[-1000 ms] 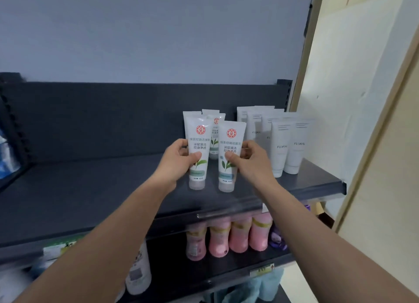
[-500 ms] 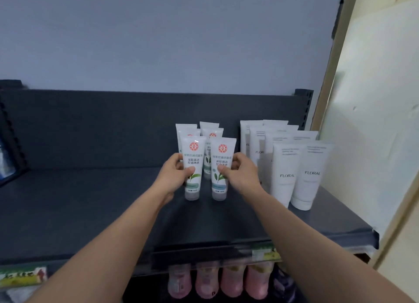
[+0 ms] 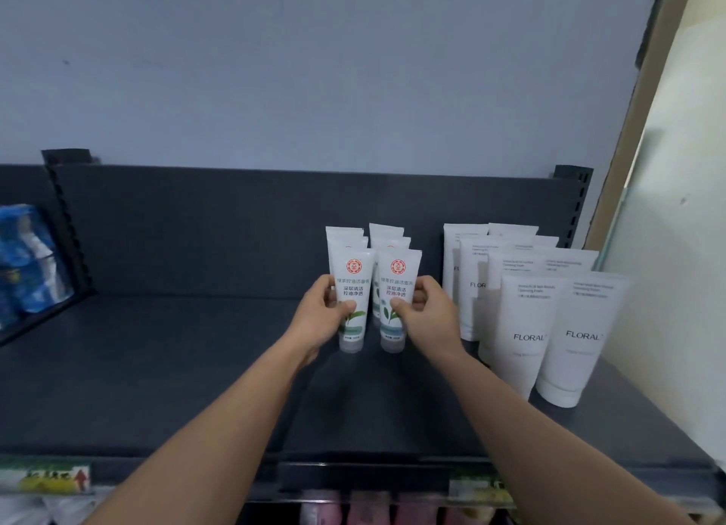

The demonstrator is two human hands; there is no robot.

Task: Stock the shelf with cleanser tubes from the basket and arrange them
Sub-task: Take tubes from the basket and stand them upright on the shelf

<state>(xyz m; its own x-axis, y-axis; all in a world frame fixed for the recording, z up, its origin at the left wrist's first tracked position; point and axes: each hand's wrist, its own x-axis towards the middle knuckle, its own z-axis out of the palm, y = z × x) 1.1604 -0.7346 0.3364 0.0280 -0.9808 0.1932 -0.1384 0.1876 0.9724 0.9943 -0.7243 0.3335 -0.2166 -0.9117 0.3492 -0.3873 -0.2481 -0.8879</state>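
Two white cleanser tubes with a red seal and green leaf stand cap-down side by side on the dark shelf [image 3: 165, 367]. My left hand [image 3: 318, 316] grips the left tube [image 3: 355, 281], thumb across its front. My right hand [image 3: 428, 316] grips the right tube [image 3: 398, 281] the same way. Behind them stand two short rows of matching tubes [image 3: 387, 235]. The basket is out of view.
Several larger white FLORAL tubes [image 3: 573, 336] stand in rows to the right, close to my right hand. Blue packs [image 3: 27, 257] sit on the neighbouring shelf at far left. Pink bottles [image 3: 365, 509] show on the shelf below. A pale wall closes the right side.
Both hands have carried their tubes further back on the shelf, up against the rows behind. The camera has tilted up, so the lower shelf has almost left the view.
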